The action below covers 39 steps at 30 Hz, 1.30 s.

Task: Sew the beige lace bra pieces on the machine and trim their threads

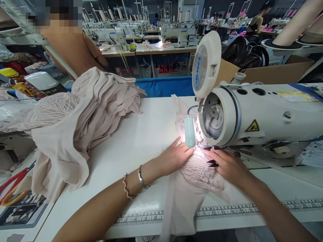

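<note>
Under the head of a white sewing machine [272, 114] lies a pale pink lace piece [199, 171], its plain fabric hanging over the table's front edge. My left hand [176, 156] rests on the lace left of the needle area, fingers spread. Just right of the needle, my right hand [227, 164] touches the lace, with a small dark pointed tool [212, 163] at its fingers, partly hidden. A small lit lamp [190, 131] hides part of the needle area.
A pile of pink lace pieces [101, 104] covers the table's left. Red-handled scissors [15, 183] lie at the left edge. A person in a brown shirt [73, 50] is behind the pile. A cardboard box [277, 72] stands behind the machine.
</note>
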Each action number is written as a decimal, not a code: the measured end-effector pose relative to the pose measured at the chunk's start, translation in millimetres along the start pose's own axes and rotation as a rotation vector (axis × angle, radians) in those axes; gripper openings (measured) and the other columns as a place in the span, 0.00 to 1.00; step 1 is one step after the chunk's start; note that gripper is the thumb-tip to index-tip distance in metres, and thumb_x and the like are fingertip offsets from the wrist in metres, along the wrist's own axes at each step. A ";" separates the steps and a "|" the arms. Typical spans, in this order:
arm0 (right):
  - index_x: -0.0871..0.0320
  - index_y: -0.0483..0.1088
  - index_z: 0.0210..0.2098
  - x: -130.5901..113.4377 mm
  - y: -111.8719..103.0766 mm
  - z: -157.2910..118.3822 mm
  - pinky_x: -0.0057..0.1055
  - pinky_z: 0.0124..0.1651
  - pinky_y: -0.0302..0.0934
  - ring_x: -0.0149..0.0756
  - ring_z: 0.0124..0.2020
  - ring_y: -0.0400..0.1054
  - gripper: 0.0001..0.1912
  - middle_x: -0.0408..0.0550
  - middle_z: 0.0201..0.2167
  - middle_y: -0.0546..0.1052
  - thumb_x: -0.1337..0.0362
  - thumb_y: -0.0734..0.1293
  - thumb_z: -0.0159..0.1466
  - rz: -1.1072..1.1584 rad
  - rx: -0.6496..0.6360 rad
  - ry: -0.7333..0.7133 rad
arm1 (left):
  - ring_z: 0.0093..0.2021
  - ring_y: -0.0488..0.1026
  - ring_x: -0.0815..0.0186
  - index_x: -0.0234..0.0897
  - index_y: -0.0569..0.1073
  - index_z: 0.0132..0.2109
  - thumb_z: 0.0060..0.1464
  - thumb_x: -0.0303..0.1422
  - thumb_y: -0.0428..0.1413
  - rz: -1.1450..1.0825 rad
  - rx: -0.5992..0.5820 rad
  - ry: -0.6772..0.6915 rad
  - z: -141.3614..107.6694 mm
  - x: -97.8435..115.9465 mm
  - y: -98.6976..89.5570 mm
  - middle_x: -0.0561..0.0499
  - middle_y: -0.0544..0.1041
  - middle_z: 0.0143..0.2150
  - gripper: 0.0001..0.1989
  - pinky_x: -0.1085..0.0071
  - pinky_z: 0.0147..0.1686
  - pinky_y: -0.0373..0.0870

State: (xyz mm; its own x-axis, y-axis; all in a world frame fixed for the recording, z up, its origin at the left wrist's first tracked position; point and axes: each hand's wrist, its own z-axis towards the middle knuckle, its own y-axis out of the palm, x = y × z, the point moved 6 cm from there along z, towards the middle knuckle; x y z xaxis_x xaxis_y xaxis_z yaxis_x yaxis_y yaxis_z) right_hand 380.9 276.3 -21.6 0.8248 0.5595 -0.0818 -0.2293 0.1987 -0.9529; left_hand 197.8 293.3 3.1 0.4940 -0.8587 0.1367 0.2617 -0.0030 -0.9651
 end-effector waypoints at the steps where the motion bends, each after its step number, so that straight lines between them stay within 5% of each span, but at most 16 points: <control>1: 0.53 0.74 0.57 -0.6 -0.5 0.4 0.31 0.45 0.72 0.37 0.42 0.77 0.32 0.47 0.43 0.81 0.78 0.57 0.57 0.020 0.008 0.005 | 0.52 0.75 0.57 0.29 0.68 0.57 0.67 0.18 0.43 0.022 0.017 -0.016 1.4 2.8 -0.2 0.39 0.78 0.53 0.17 0.50 0.57 0.71; 6: 0.52 0.77 0.53 -1.0 -2.5 1.7 0.31 0.45 0.74 0.38 0.43 0.78 0.31 0.47 0.42 0.82 0.77 0.58 0.56 0.118 0.017 0.025 | 0.56 0.71 0.56 0.25 0.66 0.58 0.67 0.20 0.45 -0.103 0.168 -0.061 3.7 36.4 9.0 0.35 0.74 0.55 0.16 0.57 0.55 0.73; 10: 0.53 0.76 0.53 3.5 -5.6 -2.1 0.30 0.43 0.75 0.37 0.45 0.79 0.27 0.47 0.46 0.82 0.75 0.58 0.60 0.155 0.031 0.044 | 0.51 0.71 0.53 0.28 0.70 0.52 0.67 0.31 0.52 -0.156 0.090 -0.075 2.6 47.4 18.4 0.38 0.74 0.50 0.11 0.54 0.53 0.72; 18: 0.54 0.78 0.46 -8.4 -15.9 -1.0 0.34 0.48 0.73 0.40 0.49 0.76 0.28 0.48 0.50 0.81 0.80 0.55 0.57 0.096 0.066 -0.113 | 0.59 0.67 0.51 0.30 0.72 0.47 0.71 0.33 0.48 -0.173 0.050 -0.015 1.0 36.8 11.7 0.38 0.75 0.52 0.11 0.52 0.60 0.66; 22: 0.55 0.77 0.47 -16.6 -20.8 2.0 0.36 0.48 0.71 0.41 0.52 0.74 0.31 0.47 0.49 0.82 0.83 0.54 0.55 0.071 0.113 -0.218 | 0.53 0.69 0.55 0.29 0.71 0.56 0.71 0.34 0.48 -0.231 0.039 0.040 2.2 28.2 6.0 0.40 0.76 0.50 0.14 0.57 0.55 0.68; 31: 0.56 0.75 0.51 -17.7 -16.9 4.5 0.35 0.50 0.69 0.38 0.51 0.75 0.34 0.46 0.50 0.82 0.85 0.53 0.55 0.056 0.181 -0.259 | 0.37 0.70 0.64 0.34 0.76 0.48 0.73 0.34 0.45 -0.264 -0.022 0.035 4.9 -2.3 -4.5 0.45 0.77 0.46 0.15 0.66 0.44 0.67; 39: 0.55 0.75 0.47 -24.1 -26.0 3.9 0.36 0.46 0.70 0.39 0.46 0.75 0.30 0.44 0.45 0.83 0.85 0.54 0.57 0.093 0.242 -0.296 | 0.37 0.68 0.65 0.32 0.72 0.38 0.67 0.17 0.42 -0.025 0.042 0.137 2.8 15.4 -4.2 0.47 0.76 0.39 0.16 0.67 0.41 0.62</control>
State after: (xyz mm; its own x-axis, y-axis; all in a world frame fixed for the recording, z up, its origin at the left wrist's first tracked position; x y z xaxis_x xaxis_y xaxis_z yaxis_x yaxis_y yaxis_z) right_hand 364.9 260.9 6.3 0.6182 0.7848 -0.0428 -0.4403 0.3006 -0.8460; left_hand 206.7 281.6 9.9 0.3695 -0.9207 0.1261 0.3089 -0.0063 -0.9511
